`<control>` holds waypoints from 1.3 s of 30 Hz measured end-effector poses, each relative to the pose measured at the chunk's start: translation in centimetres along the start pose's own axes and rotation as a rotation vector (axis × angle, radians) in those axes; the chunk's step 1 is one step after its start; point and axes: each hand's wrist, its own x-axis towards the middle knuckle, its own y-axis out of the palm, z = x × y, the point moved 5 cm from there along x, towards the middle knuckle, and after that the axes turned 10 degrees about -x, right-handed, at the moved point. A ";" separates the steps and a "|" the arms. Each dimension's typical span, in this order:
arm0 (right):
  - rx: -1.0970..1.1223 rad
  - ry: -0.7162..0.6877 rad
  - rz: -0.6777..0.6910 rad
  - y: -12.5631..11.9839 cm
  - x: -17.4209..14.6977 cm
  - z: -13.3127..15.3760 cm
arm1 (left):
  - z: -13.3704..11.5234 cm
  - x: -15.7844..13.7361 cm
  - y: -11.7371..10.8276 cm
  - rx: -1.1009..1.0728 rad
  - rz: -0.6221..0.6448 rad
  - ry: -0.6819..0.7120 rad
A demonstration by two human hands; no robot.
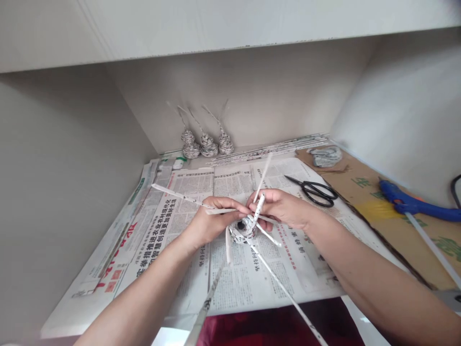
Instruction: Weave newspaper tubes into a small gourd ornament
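Hands, left hand [211, 218] and right hand [284, 207], grip woven paper-tube piece [243, 229].

2 bare forearms enter from the lower edge, without sleeves, a watch or bracelets. The left hand [209, 222] and right hand [284, 207] wear no gloves, and no rings show.

Both forearms reach forward, left hand [211, 218] and right hand [284, 207] pinched, fingertips nearly meeting.
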 end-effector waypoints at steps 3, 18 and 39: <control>-0.062 -0.036 -0.004 0.2 -0.1 0.2 | 0.2 -0.1 -0.1 0.009 -0.075 0.011; -0.329 -0.194 -0.127 1.5 -1.2 1.8 | 1.3 0.0 -0.1 -0.132 -0.054 -0.171; -0.800 -0.302 -0.378 1.1 -2.5 3.4 | 0.7 0.2 0.5 -0.023 -0.090 -0.158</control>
